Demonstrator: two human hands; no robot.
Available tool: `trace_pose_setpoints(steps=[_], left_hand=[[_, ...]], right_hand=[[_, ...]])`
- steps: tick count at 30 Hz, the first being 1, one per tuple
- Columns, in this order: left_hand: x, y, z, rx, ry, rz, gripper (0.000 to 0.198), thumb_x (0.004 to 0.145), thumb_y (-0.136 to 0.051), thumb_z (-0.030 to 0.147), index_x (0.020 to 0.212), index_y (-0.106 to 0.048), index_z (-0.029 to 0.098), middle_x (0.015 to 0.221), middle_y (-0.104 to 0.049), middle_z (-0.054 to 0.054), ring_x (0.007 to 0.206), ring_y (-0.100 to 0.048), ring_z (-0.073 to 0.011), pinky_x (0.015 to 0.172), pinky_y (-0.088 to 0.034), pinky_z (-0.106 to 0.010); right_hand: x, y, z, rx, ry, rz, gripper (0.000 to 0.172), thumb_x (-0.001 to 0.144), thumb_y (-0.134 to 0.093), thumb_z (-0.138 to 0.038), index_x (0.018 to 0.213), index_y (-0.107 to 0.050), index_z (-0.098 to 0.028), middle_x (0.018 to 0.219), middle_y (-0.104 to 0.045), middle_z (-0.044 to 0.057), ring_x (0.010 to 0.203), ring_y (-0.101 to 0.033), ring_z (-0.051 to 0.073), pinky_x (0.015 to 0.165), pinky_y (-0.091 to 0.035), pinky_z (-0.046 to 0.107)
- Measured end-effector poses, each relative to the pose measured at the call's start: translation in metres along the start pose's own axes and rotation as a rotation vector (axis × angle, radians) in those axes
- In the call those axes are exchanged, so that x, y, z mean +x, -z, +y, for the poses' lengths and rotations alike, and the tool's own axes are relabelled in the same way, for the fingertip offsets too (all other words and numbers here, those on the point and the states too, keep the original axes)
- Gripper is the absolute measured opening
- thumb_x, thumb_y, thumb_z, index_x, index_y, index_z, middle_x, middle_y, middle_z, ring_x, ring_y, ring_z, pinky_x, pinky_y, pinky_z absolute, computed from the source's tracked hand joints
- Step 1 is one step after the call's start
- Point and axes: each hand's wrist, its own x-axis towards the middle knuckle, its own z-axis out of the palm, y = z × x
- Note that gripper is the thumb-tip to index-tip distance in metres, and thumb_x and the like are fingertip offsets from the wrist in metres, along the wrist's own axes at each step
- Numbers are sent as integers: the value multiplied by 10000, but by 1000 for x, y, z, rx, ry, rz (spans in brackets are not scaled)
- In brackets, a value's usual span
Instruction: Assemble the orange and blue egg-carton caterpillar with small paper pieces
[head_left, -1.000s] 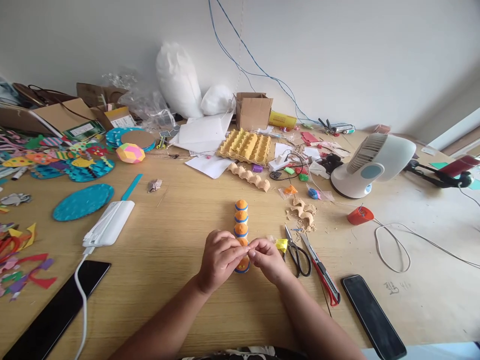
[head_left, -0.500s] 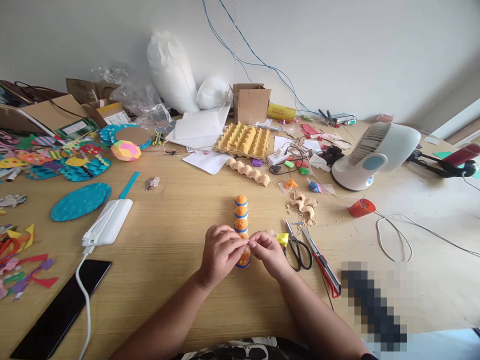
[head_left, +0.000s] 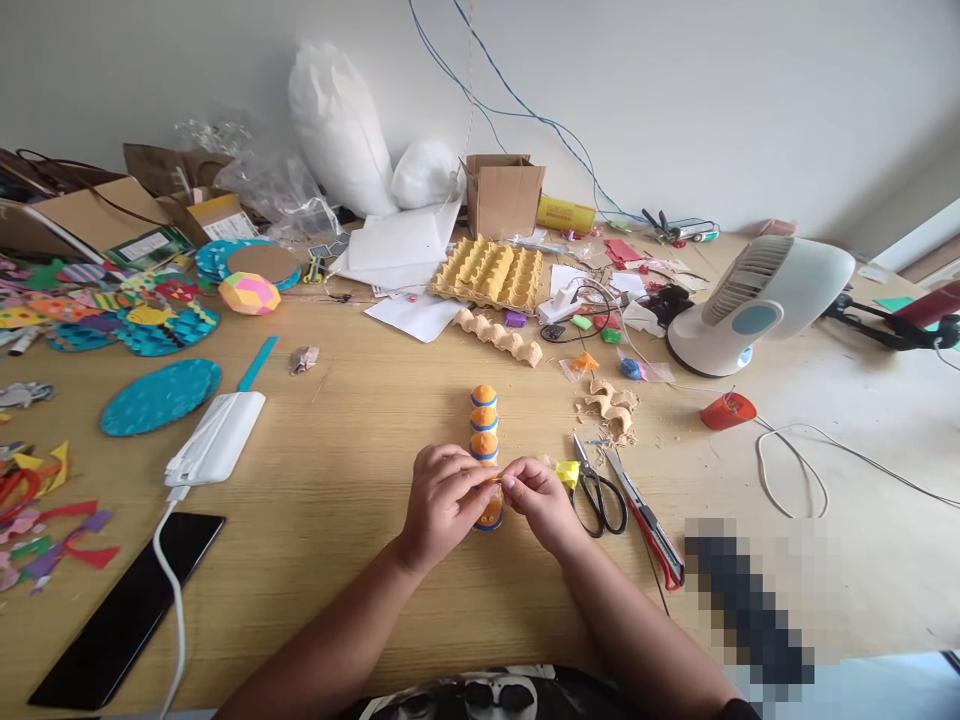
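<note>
My left hand (head_left: pixel 448 494) and my right hand (head_left: pixel 536 499) meet at the fingertips, both closed in a pinch. Between them shows a tiny yellowish bit, too small to name. Under the hands lies an egg-carton caterpillar (head_left: pixel 484 420), a row of orange-painted humps with blue edges. Its near hump (head_left: pixel 491 515) bears small yellow rings; the humps in between are partly hidden by my fingers. Right of my right hand lie black-handled scissors (head_left: pixel 598 497) beside a yellow packet (head_left: pixel 567 474), then a red utility knife (head_left: pixel 649 525).
Cut carton scraps (head_left: pixel 609 403), an orange clay packet (head_left: pixel 582 363) and a red cup (head_left: pixel 727 410) lie to the right, before a white fan (head_left: pixel 757 305). Behind is a yellow egg tray (head_left: pixel 491 275). At left are a power bank (head_left: pixel 217 437), a black tablet (head_left: pixel 127 610) and paper scraps (head_left: pixel 67 540).
The fingertips have shifted slightly against each other, and a yellowish bit now shows between them. The whole view has moved a little; the caterpillar stays in place.
</note>
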Motion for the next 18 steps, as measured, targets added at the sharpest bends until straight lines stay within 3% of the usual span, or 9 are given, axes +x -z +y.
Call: trace_pose_setpoints(steps=[8, 15, 18], left_hand=[[2, 2, 3, -17, -6, 10, 107, 896, -719, 166, 950, -718, 258, 863, -742, 9, 919, -599, -193, 890, -430, -402], [0, 0, 2, -31, 6, 14, 260, 872, -725, 136, 1102, -702, 254, 914, -736, -10, 943, -608, -201, 894, -464, -399], [-1, 1, 2, -45, 24, 85, 296, 877, -678, 83, 1125, -688, 245, 961, -732, -23, 967, -609, -202, 917, -476, -407]], right_hand=[[-3, 0, -2, 16, -42, -19, 345, 799, -787, -494, 817, -665, -171, 623, -552, -23, 555, -431, 89, 512, -278, 222], [-1, -1, -4, 17, -6, -3, 322, 791, -793, -444, 776, -616, -175, 603, -533, -36, 536, -384, 76, 510, -263, 220], [-1, 0, -3, 54, -38, 26, 298, 802, -754, -421, 777, -575, -185, 579, -524, -41, 510, -339, 72, 497, -215, 219]])
